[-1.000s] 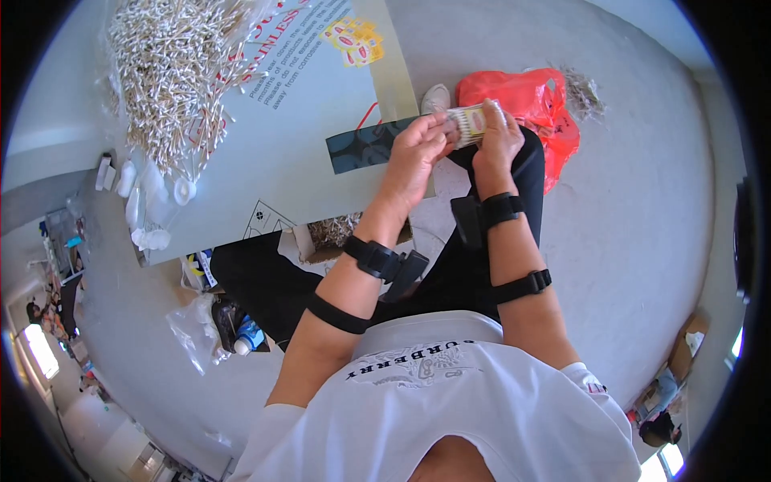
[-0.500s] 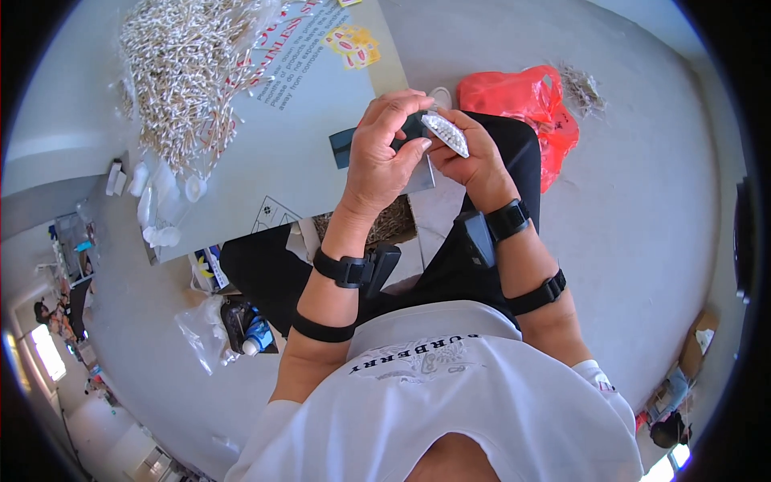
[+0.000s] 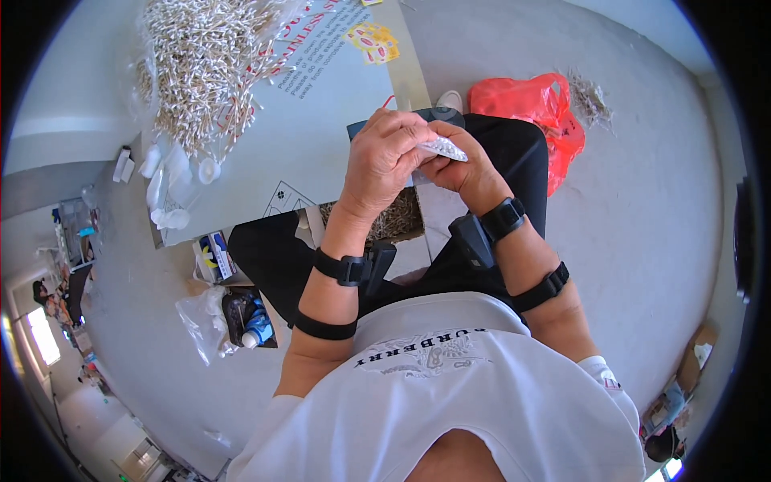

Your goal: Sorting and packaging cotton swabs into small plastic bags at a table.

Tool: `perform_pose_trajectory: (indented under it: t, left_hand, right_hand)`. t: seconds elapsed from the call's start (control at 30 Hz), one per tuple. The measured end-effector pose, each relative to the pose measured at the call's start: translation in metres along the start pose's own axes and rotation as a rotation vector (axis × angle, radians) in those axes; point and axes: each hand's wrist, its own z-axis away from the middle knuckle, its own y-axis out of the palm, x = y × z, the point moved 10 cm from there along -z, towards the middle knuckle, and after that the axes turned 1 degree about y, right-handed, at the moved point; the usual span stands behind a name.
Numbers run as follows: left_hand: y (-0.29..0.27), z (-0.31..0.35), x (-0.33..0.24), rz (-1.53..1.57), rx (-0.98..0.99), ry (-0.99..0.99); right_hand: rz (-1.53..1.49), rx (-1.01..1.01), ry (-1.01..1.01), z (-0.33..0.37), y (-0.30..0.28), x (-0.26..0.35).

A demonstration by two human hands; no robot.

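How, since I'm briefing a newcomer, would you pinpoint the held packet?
Find the grey table. By its near right corner, the left hand and right hand hold a packet. Its white swab tips sit bundled, unlike the loose swabs heaped far left.

One head-worn fisheye looks steeply down: shirt [image 3: 434, 369] close at lower centre, left hand [image 3: 379, 161] and right hand [image 3: 464, 167] farther, upper centre.

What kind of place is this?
Probably a simple workroom, though I can't be sure: a big heap of cotton swabs lies on the table, and the left hand and right hand hold a small pack of swabs.
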Motion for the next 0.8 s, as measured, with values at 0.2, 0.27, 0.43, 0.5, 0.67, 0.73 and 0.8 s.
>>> perform_pose_trajectory:
  t: [0.2,0.27,0.43,0.5,0.67,0.73,0.8]
  left_hand:
    - [-0.025,0.019,0.027,0.129,-0.207,-0.124]
    - [-0.027,0.024,0.042,0.176,-0.252,-0.217]
    - [-0.033,0.036,0.062,0.19,-0.304,-0.285]
    - [-0.026,0.037,0.06,0.09,-0.205,-0.24]
    - [-0.023,0.048,0.065,0.028,-0.161,-0.268]
    - [-0.022,0.05,0.065,0.001,-0.148,-0.283]
    - [-0.019,0.054,0.071,0.086,-0.137,-0.359]
  right_hand:
    - [0.795,-0.286,-0.437,0.031,0.012,0.035]
    - [1.024,-0.161,-0.73,0.043,0.027,0.055]
    - [1.49,0.026,-1.061,0.063,0.083,0.042]
    - [1.491,0.018,-1.061,0.057,0.082,0.038]
    - [1.525,-0.008,-1.086,0.056,0.08,0.031]
    - [1.592,-0.005,-1.08,0.054,0.08,0.03]
    - [1.619,0.036,-1.094,0.052,0.081,0.028]
